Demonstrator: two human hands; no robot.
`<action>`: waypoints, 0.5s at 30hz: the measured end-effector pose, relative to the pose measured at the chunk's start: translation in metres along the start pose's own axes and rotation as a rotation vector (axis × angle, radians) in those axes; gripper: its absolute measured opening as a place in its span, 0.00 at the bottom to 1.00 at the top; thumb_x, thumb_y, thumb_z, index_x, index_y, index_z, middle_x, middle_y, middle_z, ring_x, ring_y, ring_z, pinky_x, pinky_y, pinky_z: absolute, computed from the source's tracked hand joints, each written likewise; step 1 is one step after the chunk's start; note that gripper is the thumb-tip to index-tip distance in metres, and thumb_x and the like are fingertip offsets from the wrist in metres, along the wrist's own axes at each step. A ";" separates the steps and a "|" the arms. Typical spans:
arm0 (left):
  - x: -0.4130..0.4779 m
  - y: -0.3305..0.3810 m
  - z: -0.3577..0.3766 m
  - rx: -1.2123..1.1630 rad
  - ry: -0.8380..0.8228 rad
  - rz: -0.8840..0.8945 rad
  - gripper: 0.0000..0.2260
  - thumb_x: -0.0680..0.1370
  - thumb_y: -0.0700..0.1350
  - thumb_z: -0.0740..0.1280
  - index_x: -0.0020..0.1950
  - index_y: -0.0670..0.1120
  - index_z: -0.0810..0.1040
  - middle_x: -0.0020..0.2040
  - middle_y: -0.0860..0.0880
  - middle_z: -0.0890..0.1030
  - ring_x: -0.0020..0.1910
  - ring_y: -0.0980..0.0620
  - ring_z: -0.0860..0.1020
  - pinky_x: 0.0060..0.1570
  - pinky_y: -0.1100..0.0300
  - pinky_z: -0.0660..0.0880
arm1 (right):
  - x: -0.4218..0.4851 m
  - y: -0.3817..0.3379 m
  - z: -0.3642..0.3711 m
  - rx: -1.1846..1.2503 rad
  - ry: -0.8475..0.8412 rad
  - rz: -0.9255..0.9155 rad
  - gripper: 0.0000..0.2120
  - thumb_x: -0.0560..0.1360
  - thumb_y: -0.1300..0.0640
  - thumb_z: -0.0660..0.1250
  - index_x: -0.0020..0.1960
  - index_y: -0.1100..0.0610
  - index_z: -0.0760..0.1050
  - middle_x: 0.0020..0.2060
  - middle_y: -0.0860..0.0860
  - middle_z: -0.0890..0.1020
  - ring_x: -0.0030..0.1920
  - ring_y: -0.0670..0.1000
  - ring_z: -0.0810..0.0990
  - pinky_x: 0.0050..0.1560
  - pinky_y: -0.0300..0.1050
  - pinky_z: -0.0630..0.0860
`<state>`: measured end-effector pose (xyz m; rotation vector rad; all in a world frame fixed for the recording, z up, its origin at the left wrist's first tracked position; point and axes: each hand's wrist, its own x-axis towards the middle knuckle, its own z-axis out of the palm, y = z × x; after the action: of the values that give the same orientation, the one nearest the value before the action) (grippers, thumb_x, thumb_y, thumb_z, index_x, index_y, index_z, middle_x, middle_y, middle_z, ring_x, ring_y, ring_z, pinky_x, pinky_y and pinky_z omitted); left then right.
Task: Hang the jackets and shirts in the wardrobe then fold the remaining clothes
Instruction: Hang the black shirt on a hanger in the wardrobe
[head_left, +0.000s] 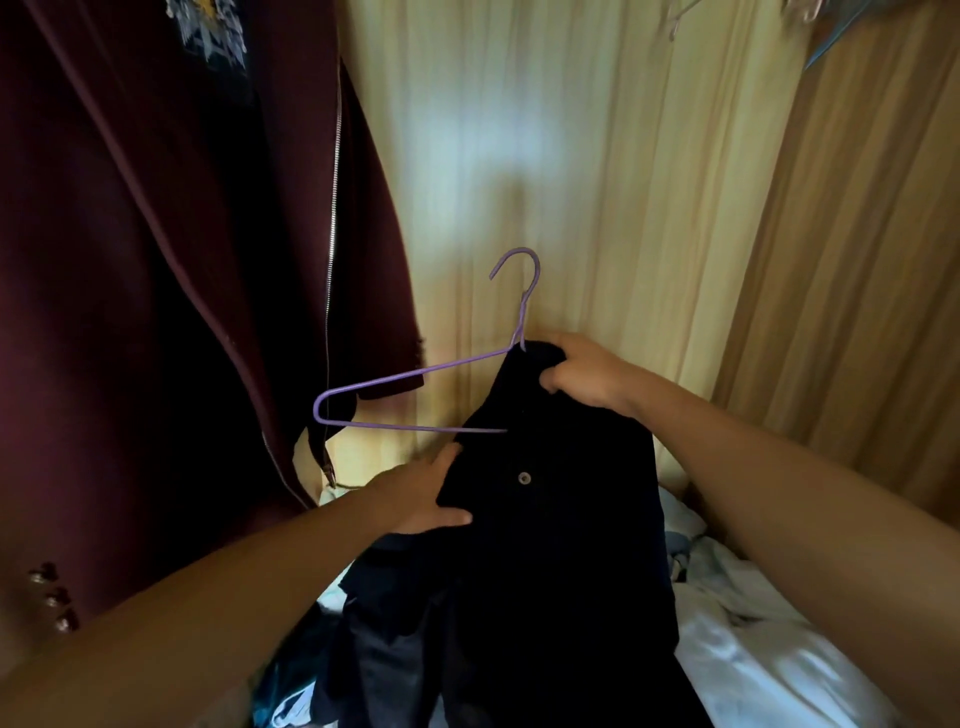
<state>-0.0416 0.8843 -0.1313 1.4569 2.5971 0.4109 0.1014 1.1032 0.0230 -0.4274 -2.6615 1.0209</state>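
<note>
Black buttoned fabric shirt (545, 545) held up in front of the wooden wardrobe, half on a thin purple wire hanger (415, 374); one hanger arm is bare. Right hand (582, 374) fingers clamped on the collar at the hanger neck. Left hand (415, 499) pinches the shirt's front edge. Maroon zip jacket (182, 260) already hung at left. Dark clothes heap (322, 649) below: more hanging and all folding judged outstanding.
</note>
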 end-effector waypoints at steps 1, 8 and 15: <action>0.002 -0.001 0.002 -0.117 -0.028 -0.017 0.49 0.72 0.63 0.72 0.81 0.59 0.41 0.75 0.51 0.68 0.67 0.47 0.75 0.61 0.54 0.75 | -0.002 -0.001 -0.002 0.021 0.016 -0.008 0.19 0.66 0.62 0.66 0.55 0.50 0.79 0.40 0.52 0.83 0.36 0.51 0.81 0.38 0.44 0.75; 0.019 -0.017 -0.014 -0.292 0.268 -0.103 0.23 0.79 0.31 0.64 0.74 0.41 0.70 0.65 0.46 0.77 0.68 0.42 0.75 0.58 0.65 0.68 | -0.018 0.009 -0.021 -0.084 0.094 -0.078 0.16 0.73 0.63 0.64 0.59 0.52 0.78 0.46 0.52 0.83 0.45 0.51 0.81 0.46 0.45 0.77; 0.010 -0.042 -0.107 -0.297 0.667 -0.205 0.09 0.81 0.36 0.64 0.49 0.48 0.81 0.46 0.43 0.85 0.49 0.43 0.83 0.52 0.53 0.77 | -0.027 0.026 -0.035 -0.435 0.065 -0.131 0.18 0.80 0.54 0.62 0.69 0.53 0.68 0.46 0.51 0.80 0.47 0.53 0.80 0.53 0.52 0.78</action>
<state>-0.1072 0.8538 -0.0412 1.0625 2.9307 1.3841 0.1434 1.1332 0.0272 -0.3540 -2.7998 0.3790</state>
